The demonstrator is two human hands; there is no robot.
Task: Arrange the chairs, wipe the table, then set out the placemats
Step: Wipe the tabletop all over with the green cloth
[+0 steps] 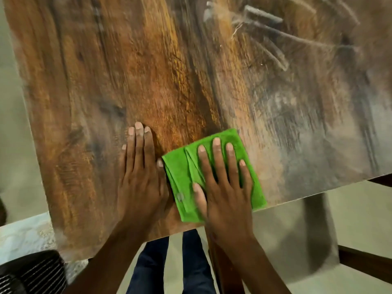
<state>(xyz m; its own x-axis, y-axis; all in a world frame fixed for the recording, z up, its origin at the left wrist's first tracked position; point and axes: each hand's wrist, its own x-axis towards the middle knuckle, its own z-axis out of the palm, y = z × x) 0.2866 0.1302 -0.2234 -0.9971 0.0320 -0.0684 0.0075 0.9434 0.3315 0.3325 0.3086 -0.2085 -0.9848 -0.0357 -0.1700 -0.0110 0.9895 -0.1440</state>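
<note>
My right hand (224, 187) presses flat on the folded green cloth (212, 177); left hand (140, 177) flat, holding nothing, on the streaky brown worktop (148, 71).

A pale beige tiled floor (360, 219) spreads to the right and near side, glossy under soft indoor light. A dark brown wooden chair frame (364, 264) stands near right. A black slatted object (31, 274) (too cropped to identify) sits at the near left corner.

It looks like a home dining area: a glossy wood-grain table (148, 71) stands on a pale tiled floor (360, 209), its dark wooden leg (318, 230) showing underneath.
</note>
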